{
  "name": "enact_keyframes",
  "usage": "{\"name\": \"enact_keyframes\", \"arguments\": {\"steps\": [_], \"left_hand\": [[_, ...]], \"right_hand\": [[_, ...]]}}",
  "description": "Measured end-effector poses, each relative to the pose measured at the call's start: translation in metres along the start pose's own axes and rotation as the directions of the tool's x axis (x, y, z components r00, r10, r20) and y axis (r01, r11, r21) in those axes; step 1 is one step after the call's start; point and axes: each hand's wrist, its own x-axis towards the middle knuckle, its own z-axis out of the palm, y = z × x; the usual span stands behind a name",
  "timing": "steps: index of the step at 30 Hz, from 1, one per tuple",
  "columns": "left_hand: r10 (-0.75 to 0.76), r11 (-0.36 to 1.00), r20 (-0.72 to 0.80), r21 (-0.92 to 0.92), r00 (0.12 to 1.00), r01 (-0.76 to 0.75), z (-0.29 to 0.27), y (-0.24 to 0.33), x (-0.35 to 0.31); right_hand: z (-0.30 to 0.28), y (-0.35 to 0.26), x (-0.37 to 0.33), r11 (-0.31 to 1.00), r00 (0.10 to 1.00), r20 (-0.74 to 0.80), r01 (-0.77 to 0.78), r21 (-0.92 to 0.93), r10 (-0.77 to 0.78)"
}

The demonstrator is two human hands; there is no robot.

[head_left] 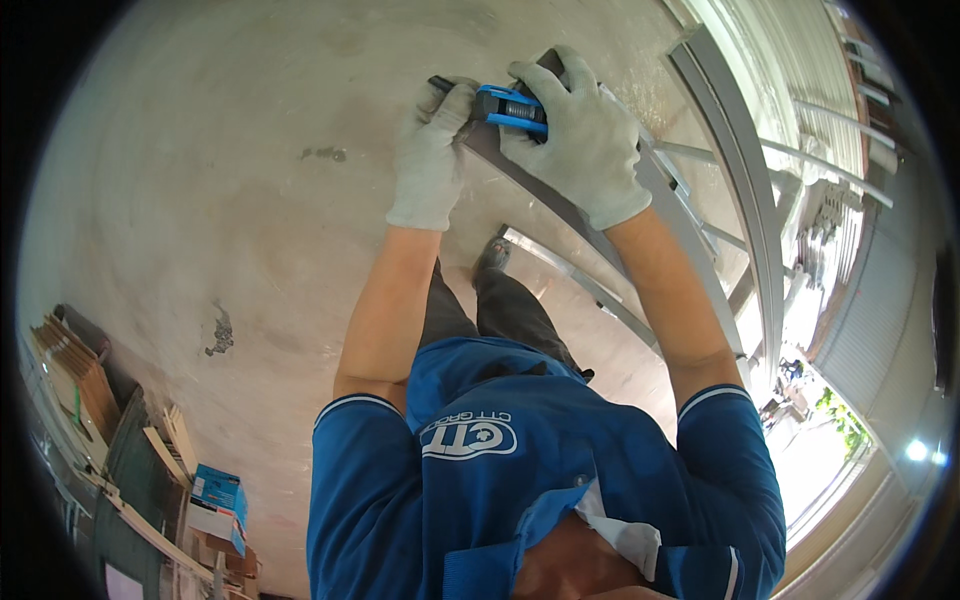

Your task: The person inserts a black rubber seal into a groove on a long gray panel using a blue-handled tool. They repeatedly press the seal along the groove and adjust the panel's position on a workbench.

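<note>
Blue-and-black tape measure [512,107] is sitting on the grey metal bar [560,200]; my right hand [585,140] is clamping it, left hand [432,150] is gripping bar's end. Measuring just starting, no mark visible yet.

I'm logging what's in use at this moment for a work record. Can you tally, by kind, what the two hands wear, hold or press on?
White work gloves: 2, on the left hand and the right hand
Blue and black tape measure: 1, held between both hands
Grey metal bar: 1, under both hands
Total: 4
</note>
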Motion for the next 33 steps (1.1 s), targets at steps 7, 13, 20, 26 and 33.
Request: {"name": "enact_keyframes", "arguments": {"steps": [7,13,20,26,33], "left_hand": [[-0.037,0.998,-0.145,0.046,0.989,0.045,0.007,0.01,-0.005],[-0.027,0.996,-0.15,0.081,0.988,0.04,0.001,0.007,0.009],[0.333,0.544,-0.108,0.833,0.937,-0.097,0.011,0.056,0.029],[-0.194,0.011,0.591,0.799,0.783,-0.601,0.106,0.069,0.071],[-0.894,-0.361,0.037,0.533,0.447,-0.765,0.153,0.003,0.14]], "right_hand": [[-0.015,0.003,-0.061,0.945,0.95,0.108,-0.306,0.114,0.294],[-0.042,0.048,-0.136,0.864,0.852,0.172,-0.504,0.01,0.495],[-0.1,0.089,-0.19,0.59,0.647,0.388,-0.761,0.27,0.657],[-0.08,0.054,-0.183,0.771,0.885,0.188,-0.463,0.438,0.425],[-0.047,0.01,-0.145,0.916,0.919,0.109,-0.389,0.102,0.378]]}}
